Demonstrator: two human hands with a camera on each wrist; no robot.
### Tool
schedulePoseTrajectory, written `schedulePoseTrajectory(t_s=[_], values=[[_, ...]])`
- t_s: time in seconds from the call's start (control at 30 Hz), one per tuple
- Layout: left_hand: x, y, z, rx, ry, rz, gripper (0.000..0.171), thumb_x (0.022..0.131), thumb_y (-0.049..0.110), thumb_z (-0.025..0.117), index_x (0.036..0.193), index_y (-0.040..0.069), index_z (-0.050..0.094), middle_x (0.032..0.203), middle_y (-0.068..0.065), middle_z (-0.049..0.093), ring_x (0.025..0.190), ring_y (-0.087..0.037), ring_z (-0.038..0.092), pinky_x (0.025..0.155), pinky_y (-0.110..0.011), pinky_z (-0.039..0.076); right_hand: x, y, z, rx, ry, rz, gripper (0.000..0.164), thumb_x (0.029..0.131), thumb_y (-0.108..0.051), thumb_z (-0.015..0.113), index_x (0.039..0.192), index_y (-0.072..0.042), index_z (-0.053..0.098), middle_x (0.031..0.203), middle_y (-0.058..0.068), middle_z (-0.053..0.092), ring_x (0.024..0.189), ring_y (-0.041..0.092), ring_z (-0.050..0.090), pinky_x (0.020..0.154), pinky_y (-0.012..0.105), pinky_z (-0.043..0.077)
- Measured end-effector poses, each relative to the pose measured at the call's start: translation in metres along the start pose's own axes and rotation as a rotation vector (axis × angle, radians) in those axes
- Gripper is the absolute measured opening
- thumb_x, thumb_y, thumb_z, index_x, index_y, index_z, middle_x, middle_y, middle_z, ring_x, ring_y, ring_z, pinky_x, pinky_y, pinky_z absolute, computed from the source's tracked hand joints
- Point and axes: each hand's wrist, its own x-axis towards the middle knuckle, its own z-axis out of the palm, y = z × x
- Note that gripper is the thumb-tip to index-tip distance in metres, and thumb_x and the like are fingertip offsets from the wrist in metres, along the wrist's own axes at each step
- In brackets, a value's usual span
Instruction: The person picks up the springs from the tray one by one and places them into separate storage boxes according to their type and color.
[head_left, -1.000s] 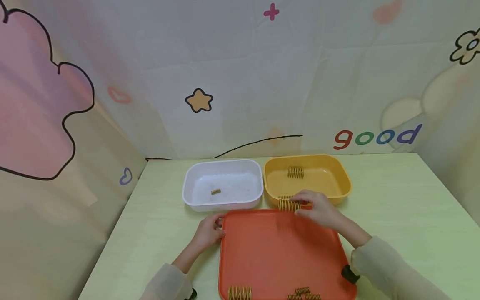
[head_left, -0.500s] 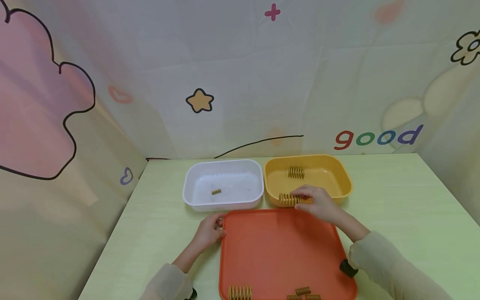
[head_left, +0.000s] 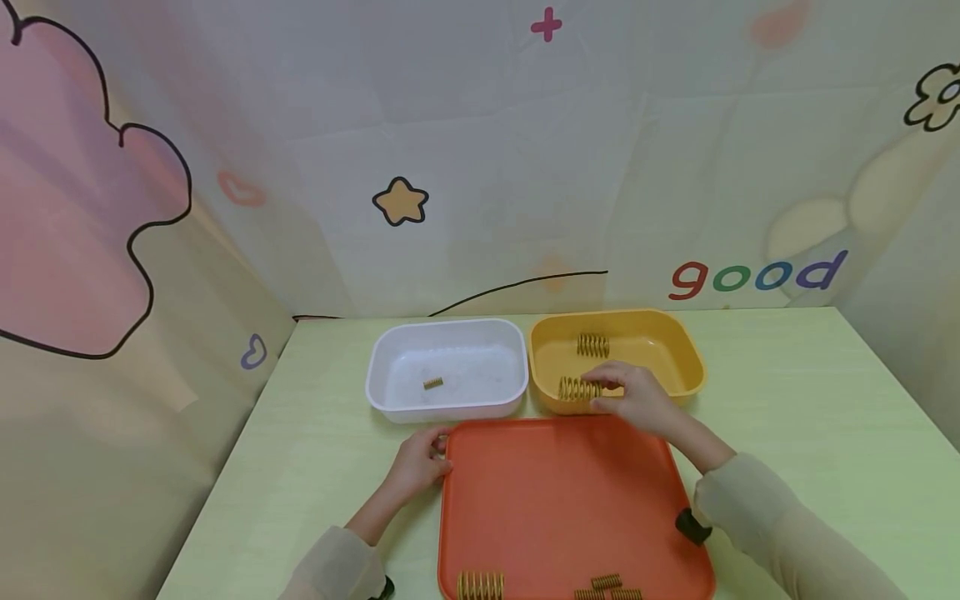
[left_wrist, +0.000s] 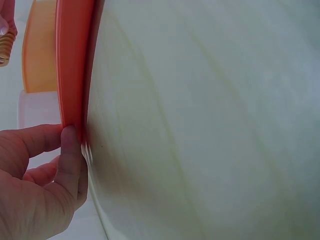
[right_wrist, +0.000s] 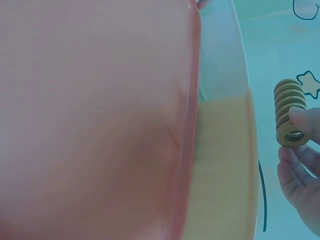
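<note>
My right hand [head_left: 637, 402] grips a large yellow coil spring [head_left: 579, 388] by one end, thumb below and fingers on top. In the head view the spring overlaps the front wall of the yellow bin [head_left: 660, 358]; another large spring [head_left: 592, 345] lies inside that bin. My left hand [head_left: 414, 467] pinches the far left corner of the orange-red tray [head_left: 555, 500]; the left wrist view shows thumb and finger at its rim [left_wrist: 75, 65]. At the tray's near edge lie a large spring [head_left: 480, 586] and several smaller springs [head_left: 606, 582], partly cut off by the frame.
A white bin [head_left: 450, 414] stands left of the yellow one, with one small spring [head_left: 432, 383] in it. Both bins sit just behind the tray on a pale green table [head_left: 810, 392]. A printed cloth [head_left: 495, 150] hangs behind the table's back edge.
My right hand has moved slightly up and away, carrying the large spring from over the tray's far edge to the yellow bin's front wall. The left hand keeps its place on the tray.
</note>
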Motion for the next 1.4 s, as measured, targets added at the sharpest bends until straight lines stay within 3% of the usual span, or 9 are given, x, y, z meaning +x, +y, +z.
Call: schedulePoseTrajectory(t_s=[0.4,1.4], values=[[0.003,-0.003,-0.001,0.054,0.015,0.026,0.048,0.065,-0.011,0.059,0.112,-0.003,0.055,0.079,-0.009,0.051,0.054,-0.009,0.045,0.047,-0.021,0.043,0.008,0.008,0.005,0.001,0.030,0.030,0.032,0.074,-0.002,0.066,0.106,0.003,0.061,0.103,0.018,0.061,0.089,0.029,0.056,0.078,0.044,0.047],[0.004,-0.005,0.000,0.023,0.005,0.001,0.048,0.066,-0.012,0.059,0.113,-0.002,0.054,0.081,-0.010,0.051,0.056,-0.010,0.047,0.048,-0.022,0.045,0.030,0.029,0.008,0.019,0.018,0.132,0.033,0.078,-0.006,0.063,0.109,0.003,0.059,0.106,0.019,0.060,0.090,0.029,0.055,0.079,0.043,0.047]])
